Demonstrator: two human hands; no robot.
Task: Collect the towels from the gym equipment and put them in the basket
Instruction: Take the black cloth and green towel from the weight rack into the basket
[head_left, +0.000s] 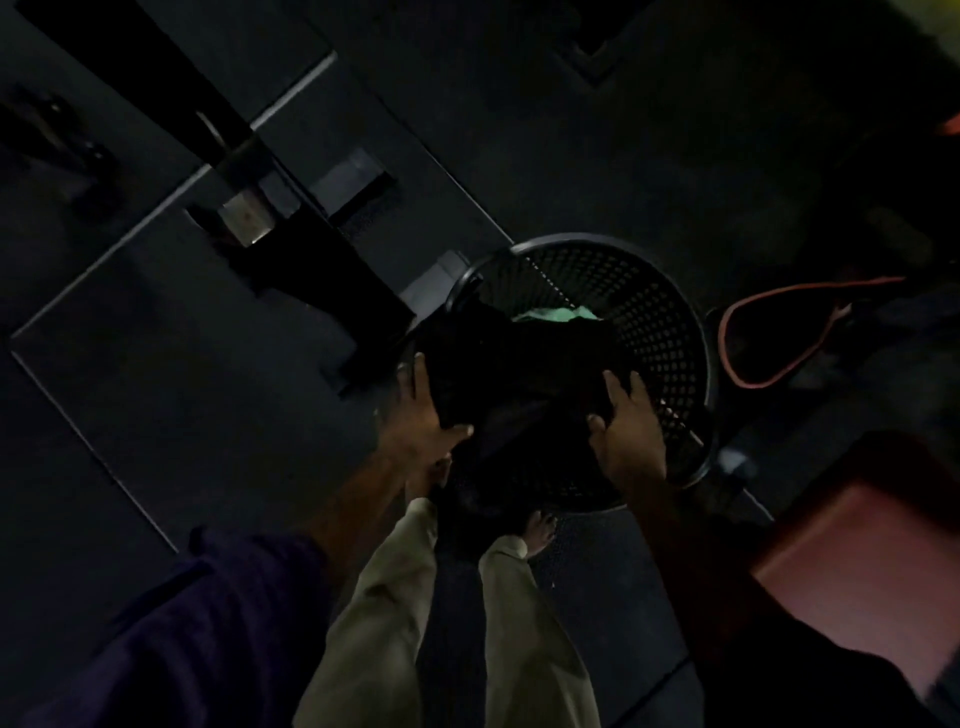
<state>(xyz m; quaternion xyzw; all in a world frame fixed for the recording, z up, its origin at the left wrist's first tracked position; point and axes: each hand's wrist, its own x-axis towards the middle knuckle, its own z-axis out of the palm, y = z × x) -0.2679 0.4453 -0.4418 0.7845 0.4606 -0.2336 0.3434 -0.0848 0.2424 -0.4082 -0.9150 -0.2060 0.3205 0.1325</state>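
A black perforated basket (660, 332) stands on the dark floor in front of me. Both hands hold a dark towel (519, 364) spread over the basket's near side. My left hand (431, 410) grips the towel's left edge, thumb under the cloth. My right hand (626, 431) pinches its right edge, just inside the basket's rim. A light green towel (556, 313) lies inside the basket, partly covered by the dark one. The scene is very dim.
A black gym machine frame (291, 223) with a metal bracket stands at the upper left on rubber floor mats. An orange band (779, 332) loops on the floor right of the basket. A reddish padded bench (857, 561) sits at the lower right. My legs and bare feet are below.
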